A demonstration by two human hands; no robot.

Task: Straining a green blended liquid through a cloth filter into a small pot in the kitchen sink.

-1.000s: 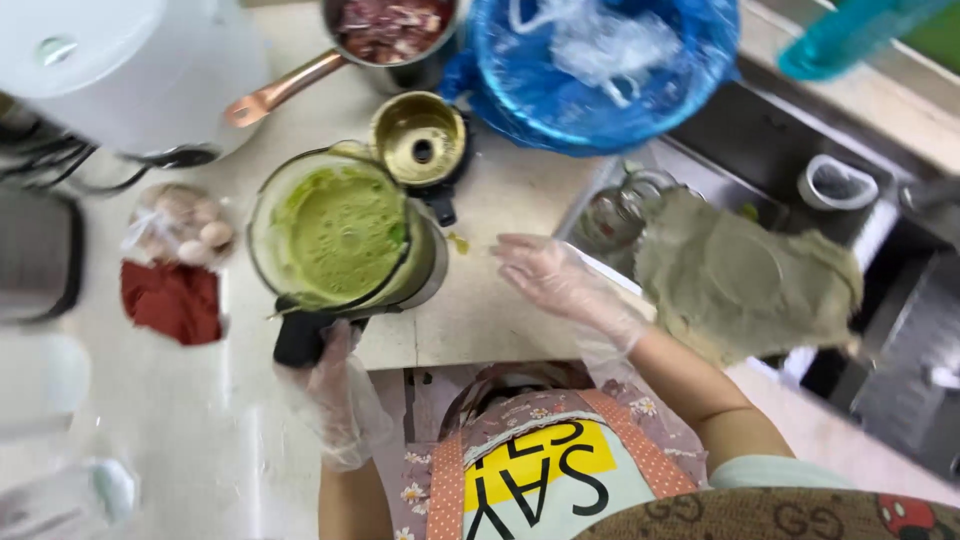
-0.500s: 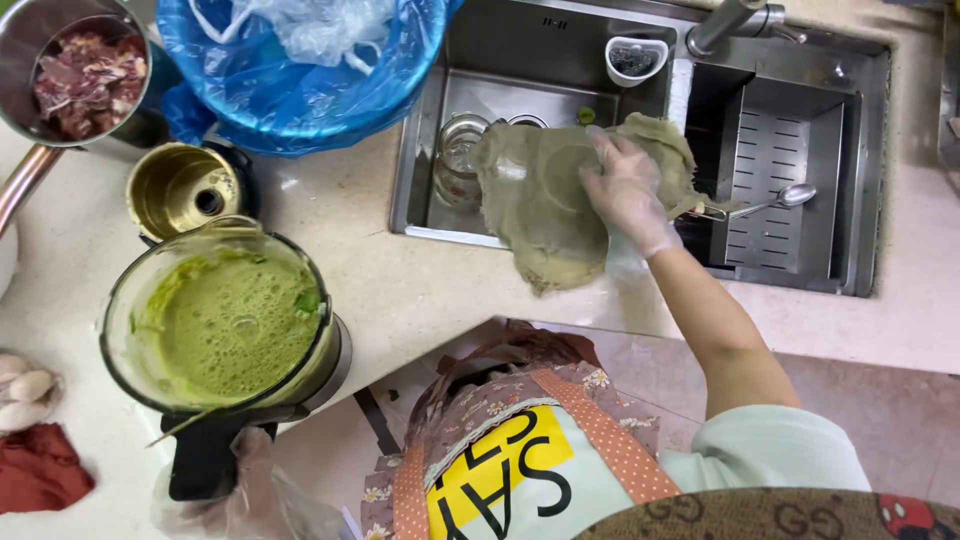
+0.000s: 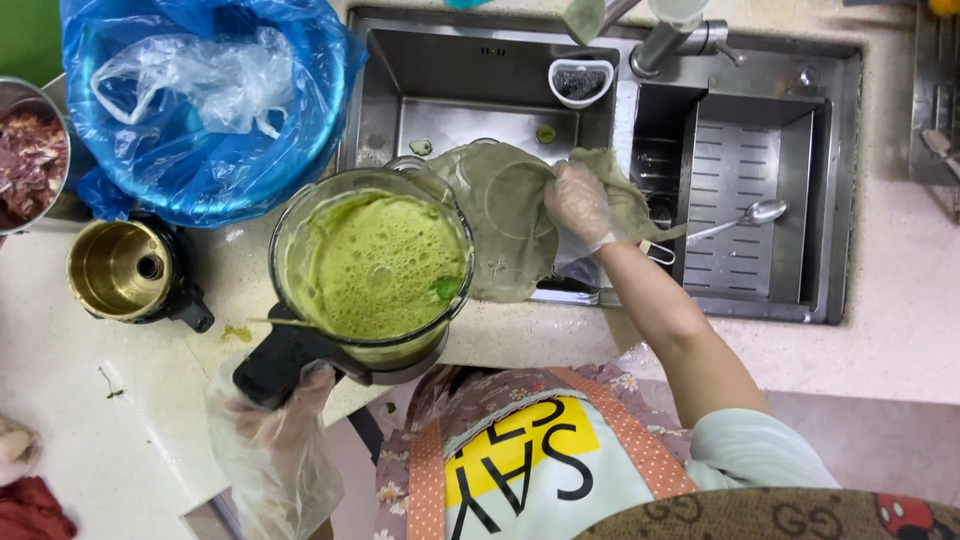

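The gloved left hand is closed around the black handle of the blender jar, while the right hand pinches the greenish cloth over the sink.

Blender jug of frothy green liquid beside limp, stained straining cloth.

1. Pan of red meat: cut off by left edge.
2. Tap: top cropped.
3. Strainer cloth hides whatever is beneath.
4. Left hand: fingers blurred inside loose plastic glove.
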